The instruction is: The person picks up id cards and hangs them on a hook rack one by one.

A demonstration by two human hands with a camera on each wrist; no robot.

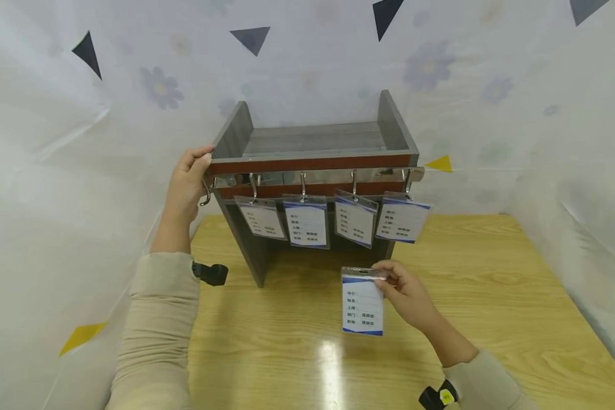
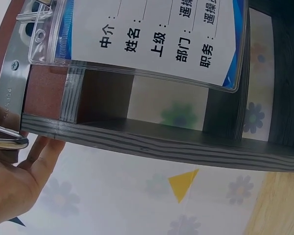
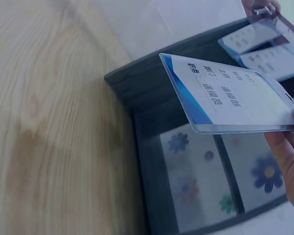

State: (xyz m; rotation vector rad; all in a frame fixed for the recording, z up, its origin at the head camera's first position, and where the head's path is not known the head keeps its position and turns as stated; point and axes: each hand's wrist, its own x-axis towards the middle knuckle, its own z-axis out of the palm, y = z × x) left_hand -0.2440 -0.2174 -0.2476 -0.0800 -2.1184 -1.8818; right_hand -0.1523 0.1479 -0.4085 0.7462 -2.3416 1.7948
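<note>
A grey wooden shelf carries a metal hook rail across its front. At its upper left corner my left hand grips the edge, thumb in front and fingers behind the side panel. Beside that hand a bare hook sticks out. My right hand pinches a badge in a clear sleeve by its upper right corner, below the rail and in front of the shelf. Its printed face points toward me, slot at the top. Several similar badges hang from the other hooks.
A wood-grain table lies under the shelf. Behind and at both sides hangs a pale sheet with flowers and triangles. The shelf's side panel runs down past the left hand.
</note>
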